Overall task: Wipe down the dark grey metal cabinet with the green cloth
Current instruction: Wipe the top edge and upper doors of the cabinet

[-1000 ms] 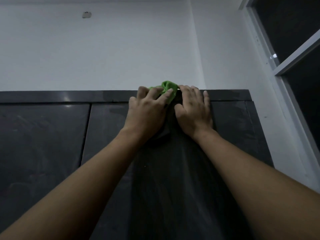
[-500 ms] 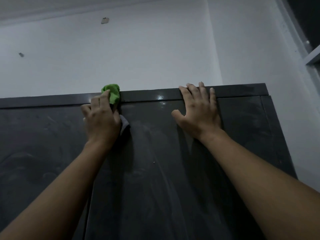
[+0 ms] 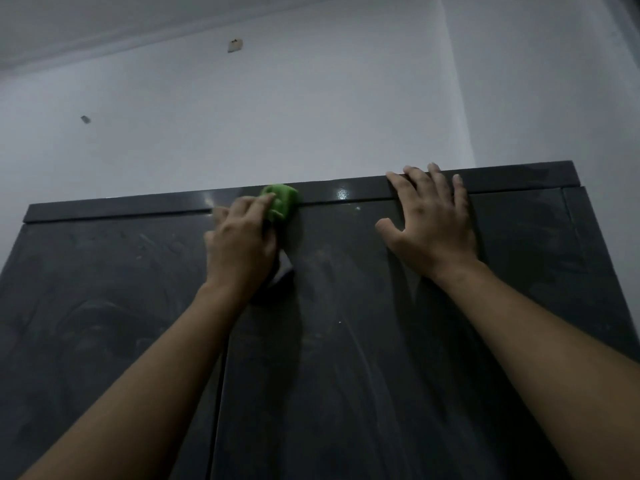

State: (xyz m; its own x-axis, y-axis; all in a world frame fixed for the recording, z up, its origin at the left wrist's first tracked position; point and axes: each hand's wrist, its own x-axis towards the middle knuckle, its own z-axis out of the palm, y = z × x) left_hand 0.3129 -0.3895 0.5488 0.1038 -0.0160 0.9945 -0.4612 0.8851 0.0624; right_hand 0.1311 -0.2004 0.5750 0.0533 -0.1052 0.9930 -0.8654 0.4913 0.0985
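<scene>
White wall (image 3: pixel 311 116) standing behind cabinet (image 3: pixel 346 341); left hand (image 3: pixel 242 244) seemingly bunching cloth (image 3: pixel 282 200) against top rail; right hand (image 3: pixel 433 223) lying flat, fingers spread, on door.

Indoors, a plain room under dim light. A white painted wall (image 3: pixel 277 116) fills the upper view and runs to a room corner (image 3: pixel 457 98) on the right. There's a simple moulding (image 3: pixel 104 46) up where the wall meets the ceiling. Two small chipped spots mar the paint, one high up (image 3: pixel 235 45) and one lower left (image 3: pixel 85 119). Against that wall stands a dark grey metal cabinet (image 3: pixel 346 341), its two doors meeting at a seam (image 3: pixel 218 393), the front streaked with dust. Home, office or storeroom? Can't tell: painted walls and steel storage furniture are all that shows.
</scene>
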